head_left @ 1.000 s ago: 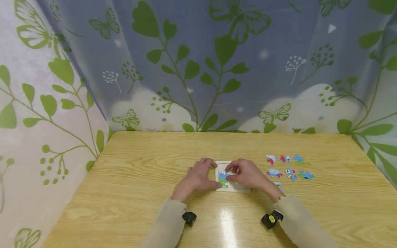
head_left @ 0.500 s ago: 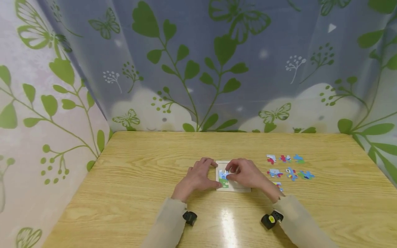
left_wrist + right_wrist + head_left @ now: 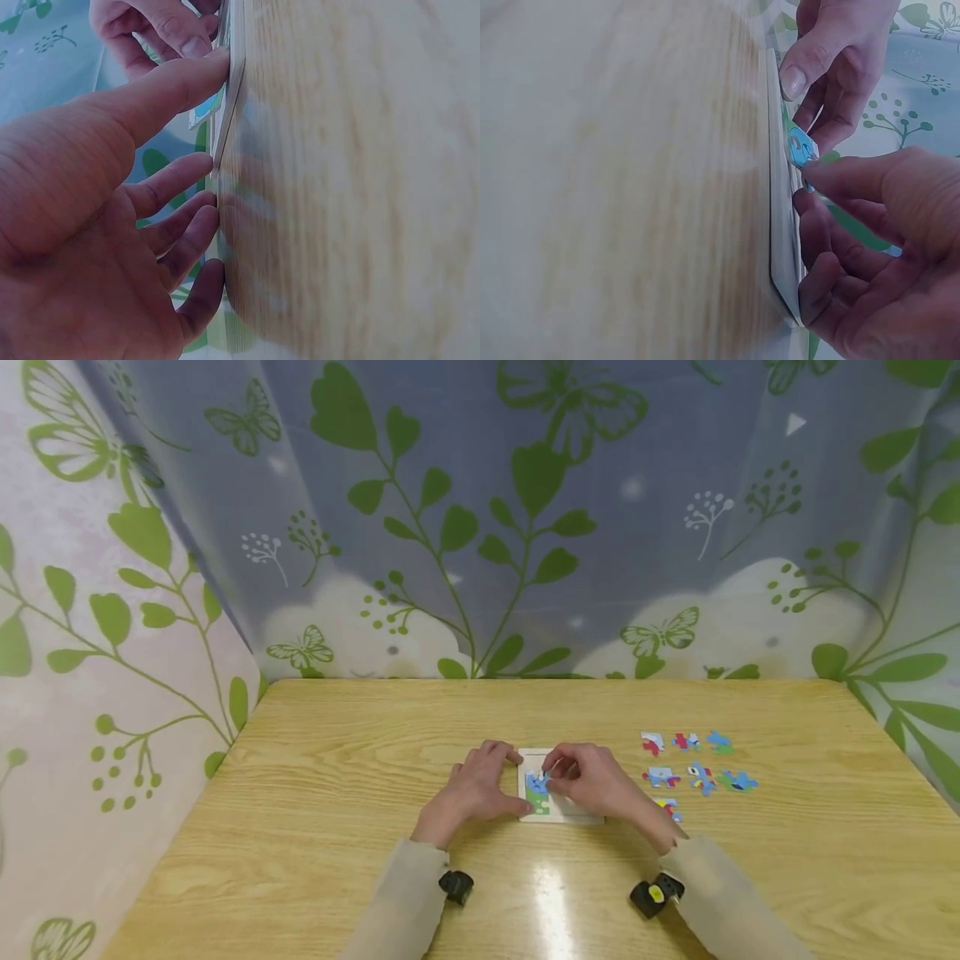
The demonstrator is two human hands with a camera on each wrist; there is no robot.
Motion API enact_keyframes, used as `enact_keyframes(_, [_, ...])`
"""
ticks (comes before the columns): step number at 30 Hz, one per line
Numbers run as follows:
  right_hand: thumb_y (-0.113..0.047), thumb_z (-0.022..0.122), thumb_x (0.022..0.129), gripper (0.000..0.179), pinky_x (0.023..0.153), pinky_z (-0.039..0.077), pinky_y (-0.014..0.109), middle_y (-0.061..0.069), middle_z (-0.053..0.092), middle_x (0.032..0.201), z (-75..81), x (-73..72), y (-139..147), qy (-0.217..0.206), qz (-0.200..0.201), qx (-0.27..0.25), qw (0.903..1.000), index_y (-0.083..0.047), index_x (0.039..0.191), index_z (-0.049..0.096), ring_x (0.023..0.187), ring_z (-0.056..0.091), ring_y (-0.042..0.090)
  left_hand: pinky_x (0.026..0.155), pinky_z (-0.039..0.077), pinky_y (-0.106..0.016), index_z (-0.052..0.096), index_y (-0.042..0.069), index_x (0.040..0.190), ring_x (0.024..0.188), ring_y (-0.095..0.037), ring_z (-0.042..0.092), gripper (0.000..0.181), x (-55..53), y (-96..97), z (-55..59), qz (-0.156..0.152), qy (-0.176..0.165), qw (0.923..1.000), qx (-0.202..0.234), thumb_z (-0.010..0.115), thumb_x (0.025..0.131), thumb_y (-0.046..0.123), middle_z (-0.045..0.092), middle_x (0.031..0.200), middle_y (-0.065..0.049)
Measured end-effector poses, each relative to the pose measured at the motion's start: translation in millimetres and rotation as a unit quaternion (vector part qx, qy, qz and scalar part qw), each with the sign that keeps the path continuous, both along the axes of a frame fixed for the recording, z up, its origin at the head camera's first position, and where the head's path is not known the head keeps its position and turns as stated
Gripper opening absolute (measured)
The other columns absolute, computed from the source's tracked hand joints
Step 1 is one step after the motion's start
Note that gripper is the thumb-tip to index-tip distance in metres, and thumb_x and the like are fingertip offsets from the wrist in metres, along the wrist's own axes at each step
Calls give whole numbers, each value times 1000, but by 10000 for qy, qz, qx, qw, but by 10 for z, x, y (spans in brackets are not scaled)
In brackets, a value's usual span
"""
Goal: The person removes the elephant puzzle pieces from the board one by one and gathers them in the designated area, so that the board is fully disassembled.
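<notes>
A pale puzzle tray (image 3: 577, 819) lies on the table between my hands. In its lower left corner sits a green puzzle piece (image 3: 537, 806). My right hand (image 3: 596, 779) pinches a blue puzzle piece (image 3: 802, 146) between thumb and fingers; in the right wrist view this piece stands tilted at the tray's surface. My left hand (image 3: 477, 783) spans the tray's left side. Its thumb rests on the near left rim, and its index fingertip is at the far left corner. The left wrist view shows its other fingers spread, with their tips at the tabletop.
Several loose puzzle pieces lie in rows right of the tray, among them a red and white piece (image 3: 652, 743), a blue and green piece (image 3: 739, 781) and a yellow and red piece (image 3: 667, 808) partly behind the right wrist. A patterned curtain (image 3: 480, 527) hangs behind the wooden table (image 3: 337, 727).
The blue piece at the right fingertips has turned and shifted slightly over the tray's left part. Both hands keep nearly the same place, and the head view has moved a little.
</notes>
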State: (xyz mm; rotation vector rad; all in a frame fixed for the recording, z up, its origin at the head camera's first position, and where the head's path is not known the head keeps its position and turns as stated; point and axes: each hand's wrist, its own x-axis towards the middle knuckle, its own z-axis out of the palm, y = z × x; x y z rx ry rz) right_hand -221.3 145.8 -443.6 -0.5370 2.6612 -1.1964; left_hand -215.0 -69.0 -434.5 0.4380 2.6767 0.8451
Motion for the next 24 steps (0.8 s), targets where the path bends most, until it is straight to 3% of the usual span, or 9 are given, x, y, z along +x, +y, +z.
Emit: enact_keyframes(24, [-11, 74, 90, 8, 74, 48, 31, 3, 73, 90, 55, -13, -34, -329, -423, 123, 9985, -12, 98, 75, 83, 64, 14, 117, 27, -65, 54, 15, 139, 142, -36, 40, 64, 9, -2, 19, -25, -57, 10000, 13, 83, 85, 36, 45, 153, -8])
